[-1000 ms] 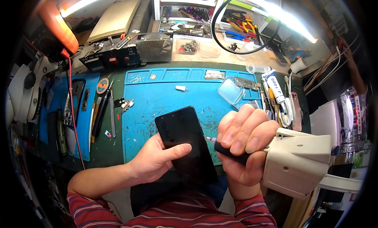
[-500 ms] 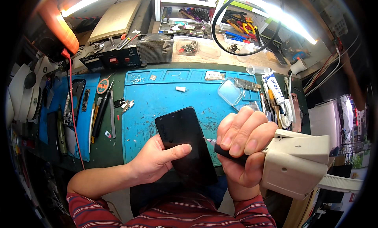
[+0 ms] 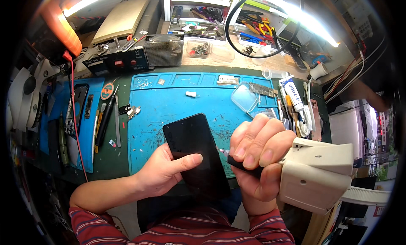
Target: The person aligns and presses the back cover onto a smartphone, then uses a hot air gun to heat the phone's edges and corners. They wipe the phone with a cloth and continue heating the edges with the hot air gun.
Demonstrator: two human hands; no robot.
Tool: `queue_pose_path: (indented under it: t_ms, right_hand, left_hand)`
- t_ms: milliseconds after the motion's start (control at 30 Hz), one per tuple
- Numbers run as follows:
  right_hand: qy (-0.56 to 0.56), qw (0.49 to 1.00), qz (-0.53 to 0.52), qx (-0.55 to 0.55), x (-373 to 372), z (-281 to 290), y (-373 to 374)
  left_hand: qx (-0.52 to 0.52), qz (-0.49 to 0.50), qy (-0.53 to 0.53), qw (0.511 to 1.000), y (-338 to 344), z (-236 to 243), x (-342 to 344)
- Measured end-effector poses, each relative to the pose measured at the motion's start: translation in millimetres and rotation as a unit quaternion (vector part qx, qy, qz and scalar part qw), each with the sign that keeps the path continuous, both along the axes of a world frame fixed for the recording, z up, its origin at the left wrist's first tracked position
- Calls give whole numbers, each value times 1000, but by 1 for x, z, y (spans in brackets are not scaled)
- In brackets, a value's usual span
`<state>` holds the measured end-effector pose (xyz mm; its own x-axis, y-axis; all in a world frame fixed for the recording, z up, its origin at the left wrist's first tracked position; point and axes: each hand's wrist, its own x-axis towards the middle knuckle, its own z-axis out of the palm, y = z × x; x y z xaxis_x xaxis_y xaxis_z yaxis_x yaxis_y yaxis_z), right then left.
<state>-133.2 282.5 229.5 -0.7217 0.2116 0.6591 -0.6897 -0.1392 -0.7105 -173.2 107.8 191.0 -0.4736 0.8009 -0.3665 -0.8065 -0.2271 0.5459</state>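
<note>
My left hand (image 3: 163, 171) grips a black smartphone (image 3: 198, 145) by its left edge, thumb lying across the dark glass. The phone is tilted, screen up, above the near edge of the blue mat. In my right hand (image 3: 262, 154) is a black glue syringe (image 3: 237, 162) with a fine needle tip, fingers wrapped round its barrel. The tip points left, at the phone's right edge; whether it touches I cannot tell. Just right of this hand is a beige boxy housing (image 3: 315, 175); how it joins the syringe is hidden.
On the blue mat (image 3: 165, 101) lie a small white piece (image 3: 191, 94) and a clear plastic lid (image 3: 245, 97). Tools and a white glue tube (image 3: 292, 93) sit at its right. Tweezers (image 3: 117, 122) and an opened phone frame (image 3: 78, 107) lie left. A black cable loop (image 3: 227, 27) hangs above.
The whole view has shifted slightly, so the scene sits a little further left. Both hands keep their grips, with the needle tip still by the phone's right edge.
</note>
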Motion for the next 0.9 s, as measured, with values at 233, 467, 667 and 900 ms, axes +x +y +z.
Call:
queue_pose_path:
  t_ms: [233, 467, 667, 900]
  right_hand:
    - [-3, 1000, -2, -7, 1, 0, -1]
    - [-5, 1000, -2, -6, 1, -1, -1]
    - [2, 1000, 12, -4, 0, -2, 2]
    - [-18, 1000, -5, -3, 3, 0, -1]
  left_hand:
    - [1, 1, 2, 1000, 0, -1, 0]
    - [-1, 3, 9, 1000, 1, -1, 0]
    - [1, 5, 7, 1000, 1, -1, 0]
    - [1, 6, 5, 1000, 1, -1, -1]
